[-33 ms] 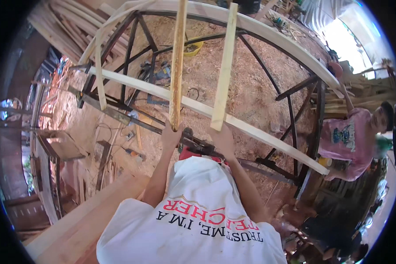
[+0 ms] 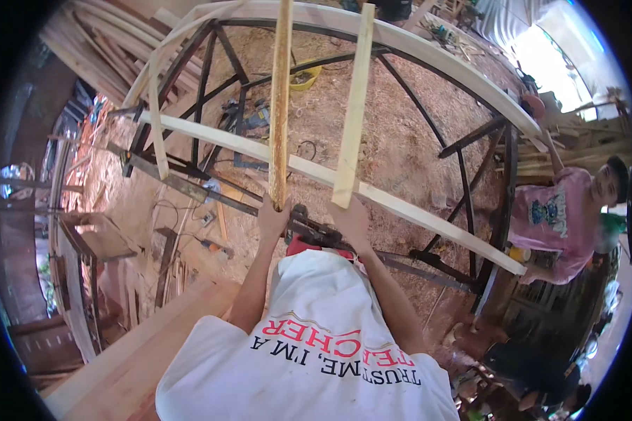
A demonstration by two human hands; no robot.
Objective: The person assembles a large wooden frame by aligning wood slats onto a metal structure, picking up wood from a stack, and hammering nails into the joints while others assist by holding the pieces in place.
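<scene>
Brown-streaked, the long slat [image 2: 279,105] clasped by its near end in the left hand [image 2: 274,223] points to twelve o'clock; the pale slat [image 2: 354,105] grasped in the right hand [image 2: 350,223] points just past twelve.

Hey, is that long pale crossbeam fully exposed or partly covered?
The crossbeam is partly covered: here a brownish strip and a paler strip pass in front of it, ending at the left hand and right hand respectively.
</scene>
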